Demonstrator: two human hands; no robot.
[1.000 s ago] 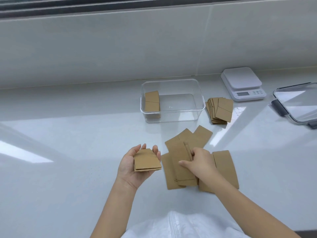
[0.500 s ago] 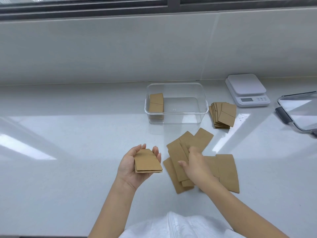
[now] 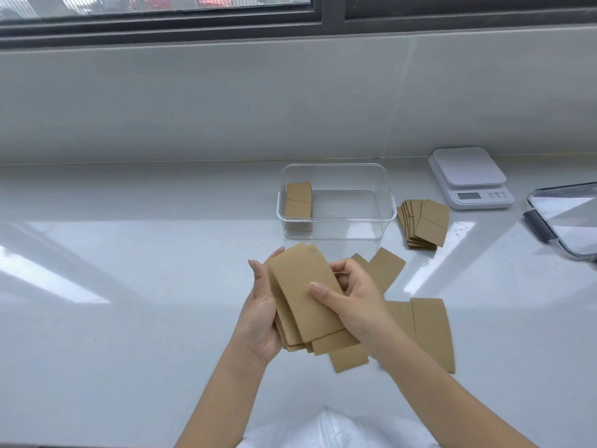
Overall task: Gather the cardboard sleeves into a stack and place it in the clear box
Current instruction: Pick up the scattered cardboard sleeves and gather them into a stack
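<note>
Both hands are gripping the same stack of sleeves: left hand is cupping it from underneath, fingers curling round the far-left edge, right hand is pinching the top sleeve with the thumb lying flat on it. The stack's edges aren't lined up. Loose sleeves are lying on the surface right under the right hand, partly hidden by it. The clear box is sitting farther back, a few sleeves standing at its left end, plenty of room beside them. Another stack is lying just right of it, the scale behind that. The lid is getting cut off at the right edge.
</note>
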